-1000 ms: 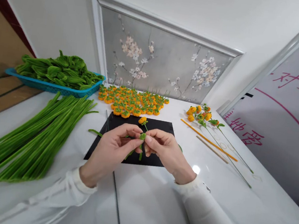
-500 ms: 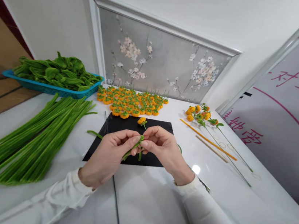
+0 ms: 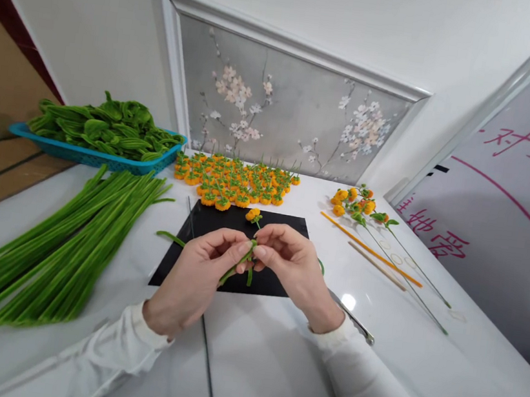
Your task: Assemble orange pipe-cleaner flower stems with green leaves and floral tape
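Over a black mat, my two hands meet with fingers pinched close together. My left hand grips a green pipe cleaner, folded or bunched, its lower end sticking out below the thumb. My right hand pinches the upper end of the same green piece at the fingertips. Just above them an orange pompom-like flower stands on a thin green stem that runs down to my fingers; which hand holds the stem I cannot tell. Short green pieces lie on the mat close by.
Long green pipe cleaners lie in a bundle at left, beside a blue basket of green leaf shapes. Rows of orange flowers sit behind the mat. Stemmed flowers, an orange stick and a metal tool lie at right.
Both hands stay nearly in place, with only small finger movement at the green pipe cleaner. The whole view has shifted slightly.
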Available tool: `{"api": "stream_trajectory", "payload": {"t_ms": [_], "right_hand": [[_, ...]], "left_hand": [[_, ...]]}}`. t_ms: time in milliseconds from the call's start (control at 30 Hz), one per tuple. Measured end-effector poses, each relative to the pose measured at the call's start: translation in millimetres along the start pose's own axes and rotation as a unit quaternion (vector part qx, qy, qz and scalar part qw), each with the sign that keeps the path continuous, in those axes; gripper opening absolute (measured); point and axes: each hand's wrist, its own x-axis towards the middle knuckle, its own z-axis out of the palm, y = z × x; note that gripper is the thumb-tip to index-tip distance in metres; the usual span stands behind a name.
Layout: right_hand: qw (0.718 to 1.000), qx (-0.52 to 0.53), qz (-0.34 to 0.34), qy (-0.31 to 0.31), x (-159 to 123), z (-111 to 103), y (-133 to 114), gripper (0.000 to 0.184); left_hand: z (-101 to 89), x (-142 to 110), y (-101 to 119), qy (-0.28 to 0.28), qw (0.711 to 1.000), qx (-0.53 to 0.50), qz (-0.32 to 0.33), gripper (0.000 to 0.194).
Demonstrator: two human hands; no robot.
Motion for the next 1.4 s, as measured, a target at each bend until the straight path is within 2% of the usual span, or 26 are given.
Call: {"api": "stream_trajectory", "payload": {"t_ms": [167,300,367,467,633,733,900,1100,1200,1267,1400], "right_hand": [[1.0,-0.022,0.001,0.012,-1,-4,-2,0.016],[0.993,-0.1,-0.057,0.012,-2,0,2,0.018],[0.986,-0.14,-0.088,0.015,-3,3,4,0.014],[0.984,-0.149,-0.095,0.024,-3,3,5,0.008],[0.989,-0.115,-0.084,0.037,-3,-4,4,0.014],[0.984,-0.153,-0.094,0.019,-3,-7,4,0.014],[0.948,-0.272,-0.165,0.026,-2,-8,3,0.017],[0.871,-0.413,-0.266,0.021,-3,-7,6,0.02],[0.85,-0.441,-0.288,0.02,-5,-6,7,0.022],[0.856,-0.429,-0.286,0.027,-6,-5,6,0.021],[0.886,-0.375,-0.263,0.068,-6,-3,4,0.017]], "left_hand": [[-5.4,1,0,-0.011,0.993,-0.097,-0.072,0.011],[-6.0,2,-1,-0.02,0.986,-0.139,-0.094,0.01],[-4.1,1,-1,-0.026,0.989,-0.122,-0.081,0.012],[-1.7,1,0,-0.021,0.995,-0.082,-0.049,0.02],[-5.6,1,1,-0.024,0.999,-0.021,-0.02,0.013],[-9.5,1,0,-0.035,0.999,-0.013,-0.005,0.016],[-10.6,3,-1,-0.039,0.999,0.014,0.01,0.024],[-8.1,6,-7,-0.028,0.996,0.064,0.054,0.019],[-7.5,6,-7,-0.017,0.996,0.07,0.055,0.016],[-7.4,6,-5,-0.018,0.997,0.058,0.047,0.015],[-7.6,4,-1,-0.022,0.997,0.052,0.044,0.013]]}}
